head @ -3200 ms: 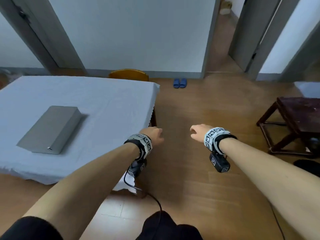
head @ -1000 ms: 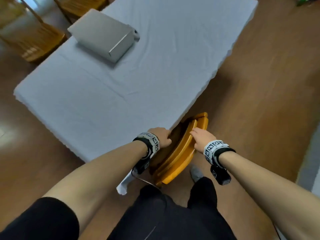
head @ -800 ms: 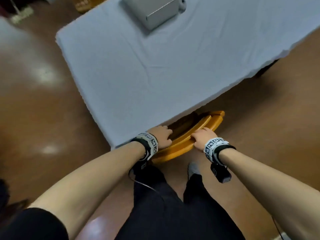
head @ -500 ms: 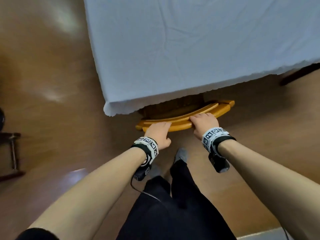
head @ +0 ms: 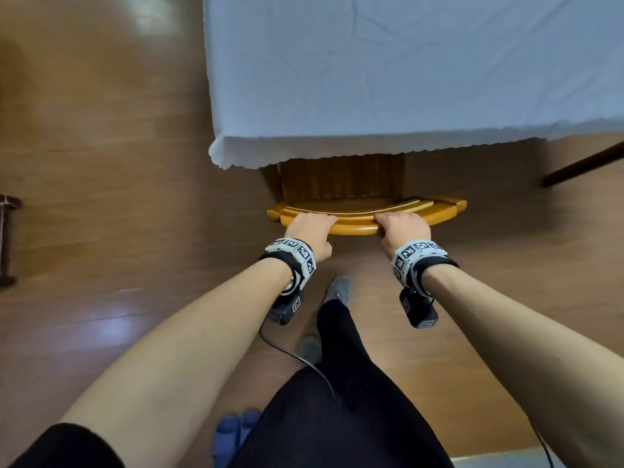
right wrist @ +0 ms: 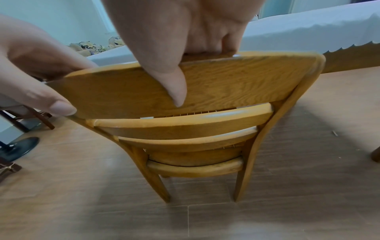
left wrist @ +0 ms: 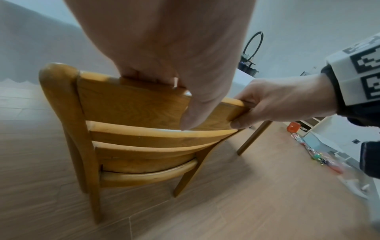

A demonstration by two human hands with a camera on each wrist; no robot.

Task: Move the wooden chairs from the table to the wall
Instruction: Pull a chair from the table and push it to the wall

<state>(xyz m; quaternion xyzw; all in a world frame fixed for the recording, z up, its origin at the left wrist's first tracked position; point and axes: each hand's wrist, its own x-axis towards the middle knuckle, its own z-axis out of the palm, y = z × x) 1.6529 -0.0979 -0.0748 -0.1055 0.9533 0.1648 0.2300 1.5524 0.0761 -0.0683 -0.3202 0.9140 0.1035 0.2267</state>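
No legible txt; wrist bands (head: 293, 253) bear only square codes.

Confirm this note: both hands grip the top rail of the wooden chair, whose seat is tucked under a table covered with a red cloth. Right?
Not quite. The cloth is white, not red, as the head view shows. The rest holds: the left hand and right hand both grip the top rail of the wooden chair, its seat tucked under the table.
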